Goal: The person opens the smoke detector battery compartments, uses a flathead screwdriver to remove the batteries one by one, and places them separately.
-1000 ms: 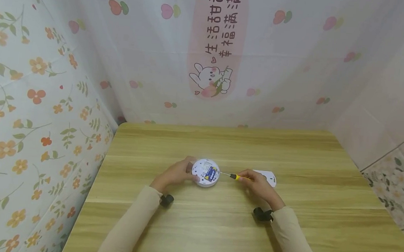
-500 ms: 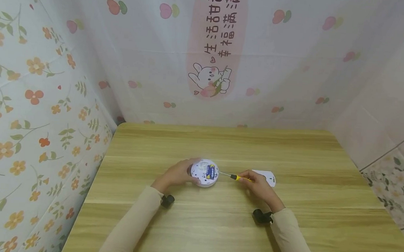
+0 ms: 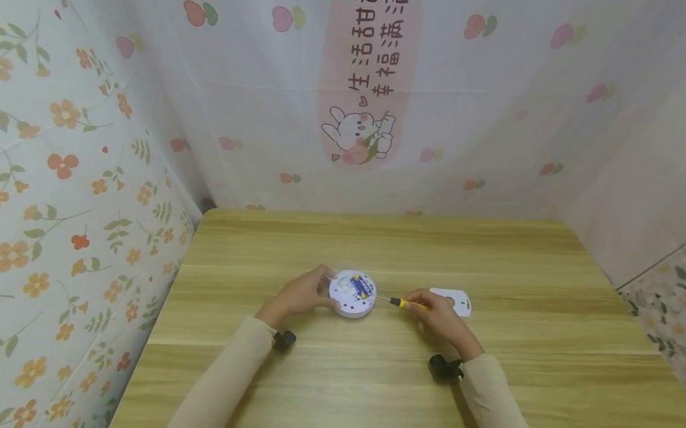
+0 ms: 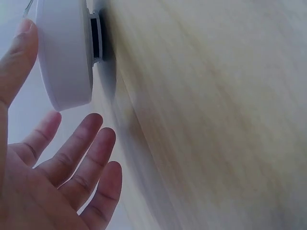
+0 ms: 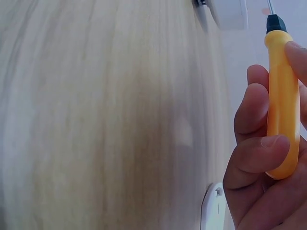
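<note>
A round white device [image 3: 348, 306], with blue-and-yellow batteries [image 3: 362, 285] in its upturned side, sits at the middle of the table. Around its left edge is my left hand [image 3: 302, 296]. In the left wrist view the thumb lies against the white casing [image 4: 64, 57], and the other fingers are spread loosely, mostly apart from it. My right hand [image 3: 440, 317] holds a screwdriver [image 5: 282, 100] by its yellow handle, thumb on one side and fingers curled on the other. The screwdriver's thin metal shaft [image 3: 383, 298] points left, its tip overlapping the device's right rim.
Partly behind the right hand lies a flat white plate [image 3: 460, 304] with a rounded end and a hole. The wooden table [image 3: 335, 388] backs onto a printed curtain [image 3: 255, 99], and a flowered curtain [image 3: 64, 219] hangs on the left.
The white device has turned under the left hand, so its batteries now sit nearer its top edge. The left fingers have shifted around the rim; the screwdriver has barely moved.
</note>
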### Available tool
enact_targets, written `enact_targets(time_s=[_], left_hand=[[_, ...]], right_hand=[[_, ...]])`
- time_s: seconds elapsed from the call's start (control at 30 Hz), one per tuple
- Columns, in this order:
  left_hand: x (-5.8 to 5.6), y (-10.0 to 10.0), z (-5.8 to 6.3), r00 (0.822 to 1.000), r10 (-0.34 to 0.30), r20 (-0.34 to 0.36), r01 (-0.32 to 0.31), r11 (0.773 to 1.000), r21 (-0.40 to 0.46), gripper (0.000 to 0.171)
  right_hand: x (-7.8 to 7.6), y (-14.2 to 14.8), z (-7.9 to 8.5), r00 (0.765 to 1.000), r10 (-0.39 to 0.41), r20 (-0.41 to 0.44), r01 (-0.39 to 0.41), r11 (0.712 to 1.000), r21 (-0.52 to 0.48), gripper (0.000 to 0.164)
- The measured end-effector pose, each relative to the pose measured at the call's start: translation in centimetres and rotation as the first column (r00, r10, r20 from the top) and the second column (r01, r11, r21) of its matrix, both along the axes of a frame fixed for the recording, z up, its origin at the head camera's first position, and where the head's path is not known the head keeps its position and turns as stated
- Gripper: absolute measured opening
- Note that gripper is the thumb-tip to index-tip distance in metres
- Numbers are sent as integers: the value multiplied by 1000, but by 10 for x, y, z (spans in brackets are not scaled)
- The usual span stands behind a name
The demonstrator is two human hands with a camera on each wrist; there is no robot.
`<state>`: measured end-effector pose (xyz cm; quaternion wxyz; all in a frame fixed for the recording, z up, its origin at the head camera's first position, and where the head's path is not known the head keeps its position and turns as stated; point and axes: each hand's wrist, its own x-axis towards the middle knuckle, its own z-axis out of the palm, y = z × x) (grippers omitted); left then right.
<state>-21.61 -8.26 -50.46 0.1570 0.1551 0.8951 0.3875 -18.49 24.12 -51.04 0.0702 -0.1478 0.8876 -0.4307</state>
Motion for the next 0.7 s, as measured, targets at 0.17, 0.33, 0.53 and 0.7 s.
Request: enact_targets(time_s=[0.17, 0.33, 0.53, 0.7], left_hand=[[0, 1, 0, 1000, 11, 4, -11, 1000, -10, 63], [0, 3, -2, 1000, -11, -29, 11, 999, -32, 78], [-2, 7, -6, 998, -46, -44, 44, 998, -38, 97], [-4, 11, -7, 996, -69, -49, 68, 997, -22, 102]], right_hand=[[0, 1, -1, 1000, -3, 16, 3, 1000, 6, 17], [-2, 4, -7, 1000, -12, 9, 12, 1000, 4, 17], [-4, 6, -8, 1000, -24, 14, 24, 1000, 17, 18], [-5, 6, -5, 999, -35, 36, 34, 999, 32, 20]])
